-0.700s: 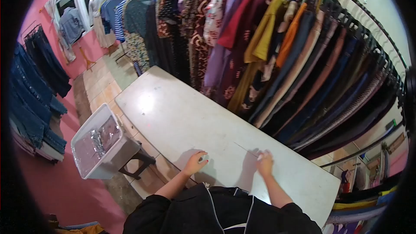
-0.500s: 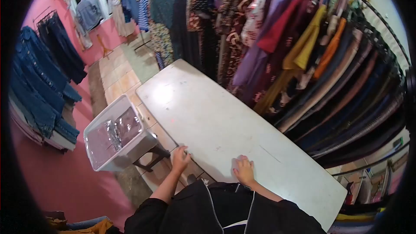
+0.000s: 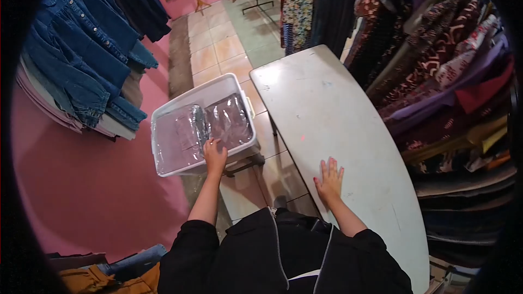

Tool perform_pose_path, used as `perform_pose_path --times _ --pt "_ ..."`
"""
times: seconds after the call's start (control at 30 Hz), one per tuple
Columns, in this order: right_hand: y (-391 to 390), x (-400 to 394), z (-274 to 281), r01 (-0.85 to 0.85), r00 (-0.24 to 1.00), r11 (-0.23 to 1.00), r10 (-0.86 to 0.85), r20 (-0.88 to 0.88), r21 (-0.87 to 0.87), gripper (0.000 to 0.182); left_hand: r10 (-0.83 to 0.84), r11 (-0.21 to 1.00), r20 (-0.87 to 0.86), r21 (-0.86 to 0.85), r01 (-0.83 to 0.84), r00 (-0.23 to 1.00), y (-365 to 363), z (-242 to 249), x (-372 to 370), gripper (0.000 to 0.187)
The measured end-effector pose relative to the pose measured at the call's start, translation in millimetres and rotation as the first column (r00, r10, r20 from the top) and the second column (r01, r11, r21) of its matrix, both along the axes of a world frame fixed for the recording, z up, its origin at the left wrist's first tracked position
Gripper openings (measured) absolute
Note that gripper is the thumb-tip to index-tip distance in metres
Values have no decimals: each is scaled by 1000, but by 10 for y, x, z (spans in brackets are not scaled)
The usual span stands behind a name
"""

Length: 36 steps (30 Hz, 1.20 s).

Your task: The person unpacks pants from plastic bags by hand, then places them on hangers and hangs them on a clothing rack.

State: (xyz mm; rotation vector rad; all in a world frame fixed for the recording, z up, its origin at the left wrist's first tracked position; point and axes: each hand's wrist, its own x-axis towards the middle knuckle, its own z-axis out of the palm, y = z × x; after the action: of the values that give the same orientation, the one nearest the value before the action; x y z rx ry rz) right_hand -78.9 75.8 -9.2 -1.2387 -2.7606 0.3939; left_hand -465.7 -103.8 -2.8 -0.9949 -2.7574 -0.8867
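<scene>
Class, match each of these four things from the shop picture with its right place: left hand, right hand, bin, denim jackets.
Things:
1. left hand
2. right hand
3. bin
4. denim jackets

Places:
A. flat on the table
B. hanging on the pink wall
C. on the bagged clothes in the bin
D. on a stool beside the table

Pairs: 1-C, 2-A, 3-D, 4-B

**Count of things**

There is one white bin (image 3: pixel 163 117), and inside it two clear-wrapped packets (image 3: pixel 229 122). There is one long surface (image 3: pixel 327 109), and two hands: left hand (image 3: pixel 215 155), right hand (image 3: pixel 329 179).
</scene>
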Motion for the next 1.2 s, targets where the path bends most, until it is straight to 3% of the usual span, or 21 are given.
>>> perform_pose_path --times 0.07,0.17,0.27,0.3,0.43,0.53,0.57,0.67,0.7,0.8,0.93,1.03,1.1,1.17,1.2 --pt "19 -63 45 6 1000 1000 -6 10 -20 70 68 980 152 -196 -38 986 18 -185 -276 40" --pt "38 -62 64 15 1000 999 -14 26 -40 71 125 922 425 -383 53 897 157 -587 -627 52" --pt "58 -90 62 23 1000 998 -21 22 -59 71 -187 865 409 -362 347 893 361 -601 -759 64" --pt "57 -87 40 20 1000 998 -19 24 -53 71 -264 840 292 -399 368 919 431 -666 -768 80" --pt "86 -80 -1 26 999 998 -25 31 -49 72 -239 681 216 -657 322 947 698 -818 -709 87" --pt "91 -69 27 36 999 997 -33 35 -69 72 -292 610 223 -706 361 930 791 -640 -650 72" --pt "89 -72 40 36 999 996 -34 34 -76 72 -311 656 202 -662 364 929 771 -514 -612 53" --pt "82 -69 61 47 998 995 -44 34 -92 72 -260 794 156 -527 303 953 653 -524 -718 40" --pt "81 -65 71 47 998 995 -44 33 -90 71 -283 834 67 -476 280 957 623 -473 -764 31" --pt "64 -37 98 46 999 996 -45 22 -82 71 -64 921 65 -381 84 996 636 113 -792 27" --pt "55 8 83 42 999 996 -44 -26 -75 71 -4 992 5 -125 5 1000 580 1000 -772 29" --pt "66 81 56 10 990 994 -25 -139 -111 67 -173 982 118 98 162 978 541 1499 -624 30" --pt "129 212 -15 -39 971 988 3 -241 -146 62 -366 915 220 264 306 904 594 1872 -153 30" --pt "180 457 -144 -101 939 978 33 -341 -181 55 -529 834 212 307 458 822 707 2098 545 32" --pt "132 613 -162 -67 898 961 -60 -437 -269 53 -610 780 207 328 533 765 783 2121 890 33"
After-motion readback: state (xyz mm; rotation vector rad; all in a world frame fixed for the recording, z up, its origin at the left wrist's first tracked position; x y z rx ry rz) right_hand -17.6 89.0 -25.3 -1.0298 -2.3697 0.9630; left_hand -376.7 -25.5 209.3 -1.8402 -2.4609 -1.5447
